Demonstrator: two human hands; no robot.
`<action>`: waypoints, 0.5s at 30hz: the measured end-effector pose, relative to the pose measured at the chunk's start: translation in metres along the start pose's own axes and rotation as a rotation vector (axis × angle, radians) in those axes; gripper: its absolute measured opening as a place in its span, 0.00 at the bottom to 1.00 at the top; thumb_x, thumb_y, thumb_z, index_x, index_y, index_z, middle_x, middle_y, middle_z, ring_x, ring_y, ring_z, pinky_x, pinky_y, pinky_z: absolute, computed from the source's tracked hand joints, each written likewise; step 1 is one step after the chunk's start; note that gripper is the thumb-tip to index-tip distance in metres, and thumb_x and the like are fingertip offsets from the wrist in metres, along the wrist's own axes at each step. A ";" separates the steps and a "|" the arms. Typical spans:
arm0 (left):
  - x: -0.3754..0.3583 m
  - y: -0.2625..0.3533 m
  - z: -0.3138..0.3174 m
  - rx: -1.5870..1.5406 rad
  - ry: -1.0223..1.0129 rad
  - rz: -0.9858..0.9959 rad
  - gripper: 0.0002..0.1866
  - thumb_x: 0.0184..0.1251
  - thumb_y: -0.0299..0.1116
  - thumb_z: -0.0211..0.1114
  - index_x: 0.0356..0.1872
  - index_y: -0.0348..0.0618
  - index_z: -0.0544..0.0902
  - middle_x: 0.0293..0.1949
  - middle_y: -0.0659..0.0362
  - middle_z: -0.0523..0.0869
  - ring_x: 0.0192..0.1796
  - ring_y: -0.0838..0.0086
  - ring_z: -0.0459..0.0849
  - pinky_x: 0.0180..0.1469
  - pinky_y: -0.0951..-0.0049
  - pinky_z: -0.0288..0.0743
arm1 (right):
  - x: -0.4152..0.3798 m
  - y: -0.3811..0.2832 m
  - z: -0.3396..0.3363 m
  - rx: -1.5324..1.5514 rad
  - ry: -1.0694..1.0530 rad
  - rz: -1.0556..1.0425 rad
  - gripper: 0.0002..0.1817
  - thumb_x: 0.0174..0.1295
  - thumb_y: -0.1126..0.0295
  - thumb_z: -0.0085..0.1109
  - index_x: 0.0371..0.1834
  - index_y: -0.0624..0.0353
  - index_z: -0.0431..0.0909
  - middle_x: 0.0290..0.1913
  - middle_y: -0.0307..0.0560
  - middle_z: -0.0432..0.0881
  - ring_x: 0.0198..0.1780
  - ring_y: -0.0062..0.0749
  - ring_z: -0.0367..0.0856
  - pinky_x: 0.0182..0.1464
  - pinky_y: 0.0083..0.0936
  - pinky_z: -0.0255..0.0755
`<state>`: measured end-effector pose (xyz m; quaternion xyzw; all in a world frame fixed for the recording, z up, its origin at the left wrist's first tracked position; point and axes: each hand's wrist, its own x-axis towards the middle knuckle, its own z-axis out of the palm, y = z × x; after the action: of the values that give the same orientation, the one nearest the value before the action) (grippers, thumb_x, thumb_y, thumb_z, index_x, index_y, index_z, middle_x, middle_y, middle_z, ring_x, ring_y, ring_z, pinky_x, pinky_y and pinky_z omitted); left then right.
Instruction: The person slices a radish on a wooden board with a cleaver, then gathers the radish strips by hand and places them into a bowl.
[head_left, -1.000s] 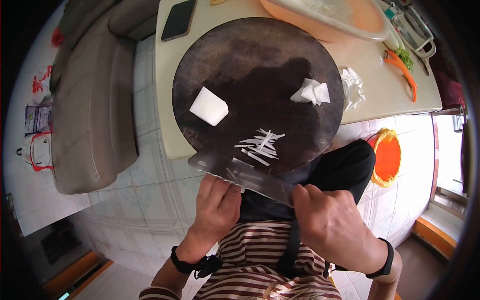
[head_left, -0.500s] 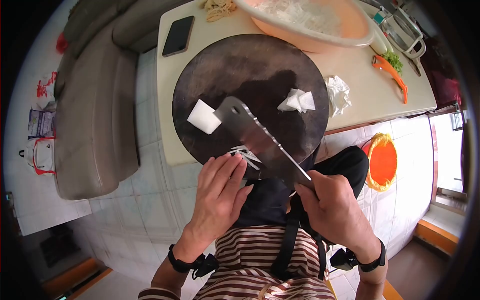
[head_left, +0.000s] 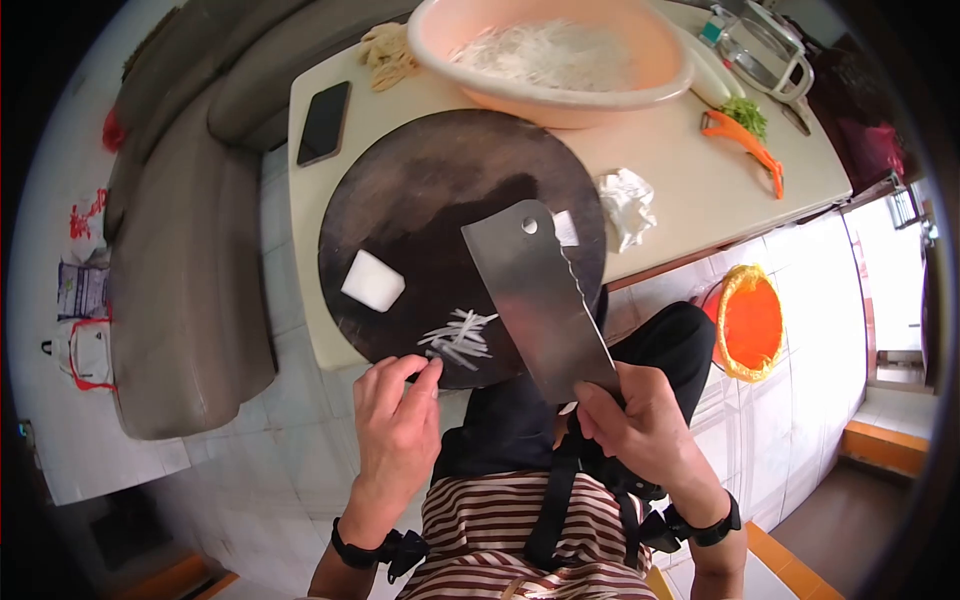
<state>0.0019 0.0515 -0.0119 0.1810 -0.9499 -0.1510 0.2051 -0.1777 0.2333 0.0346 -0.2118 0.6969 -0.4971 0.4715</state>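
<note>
My right hand (head_left: 640, 420) grips the handle of a cleaver (head_left: 540, 300), its broad blade raised over the right part of a round dark chopping board (head_left: 430, 150). At the board's near edge, my left hand (head_left: 395, 420) has thumb and index finger pinched together; whatever is between them is too small to make out. Just beyond those fingertips lies a small pile of white shreds (head_left: 460, 338). A white vegetable block (head_left: 373, 281), which looks like radish, rests at the left of the board. Another white piece (head_left: 566, 229) is partly hidden behind the blade.
A peach basin (head_left: 550, 105) of white shreds stands behind the board on the table (head_left: 690, 215). Around it are a phone (head_left: 324, 122), a tan cloth (head_left: 388, 55), crumpled white paper (head_left: 628, 207), an orange peeler (head_left: 742, 145) and a long white radish (head_left: 705, 75). An orange-lined bin (head_left: 750, 325) stands on the floor.
My left hand has drawn back from the shreds and its fingers have come together, uncovering the pile. The cleaver has turned more upright and flat-side up. The whole view has shifted.
</note>
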 end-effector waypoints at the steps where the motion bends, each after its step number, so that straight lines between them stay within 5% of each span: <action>1: 0.003 0.001 0.002 -0.007 0.003 0.009 0.18 0.53 0.15 0.67 0.48 0.36 0.85 0.47 0.56 0.81 0.49 0.58 0.78 0.51 0.60 0.71 | -0.002 0.000 -0.002 -0.071 0.064 -0.071 0.12 0.69 0.75 0.54 0.25 0.68 0.72 0.18 0.45 0.75 0.20 0.25 0.75 0.25 0.27 0.66; 4: 0.008 0.001 0.007 -0.020 0.031 -0.001 0.18 0.53 0.15 0.68 0.47 0.37 0.85 0.47 0.56 0.81 0.49 0.59 0.78 0.51 0.61 0.71 | -0.011 -0.015 -0.010 -0.285 0.255 -0.086 0.06 0.66 0.77 0.56 0.33 0.68 0.74 0.22 0.57 0.80 0.25 0.50 0.83 0.27 0.38 0.72; 7: 0.011 0.006 0.007 -0.064 0.093 -0.065 0.18 0.54 0.16 0.69 0.47 0.38 0.86 0.47 0.57 0.81 0.49 0.61 0.79 0.50 0.63 0.71 | -0.010 -0.008 -0.030 -0.796 0.507 -0.342 0.07 0.59 0.79 0.58 0.40 0.67 0.75 0.26 0.60 0.79 0.31 0.59 0.80 0.32 0.45 0.72; 15: 0.039 0.019 0.006 -0.160 0.162 -0.018 0.15 0.56 0.18 0.70 0.47 0.39 0.86 0.46 0.58 0.81 0.47 0.63 0.80 0.49 0.64 0.71 | 0.003 -0.021 -0.053 -1.187 0.481 -0.412 0.04 0.57 0.79 0.55 0.30 0.66 0.69 0.24 0.57 0.76 0.29 0.57 0.78 0.32 0.44 0.70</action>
<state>-0.0396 0.0536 0.0025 0.1840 -0.9136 -0.2129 0.2935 -0.2285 0.2478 0.0555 -0.4471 0.8830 -0.1431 0.0022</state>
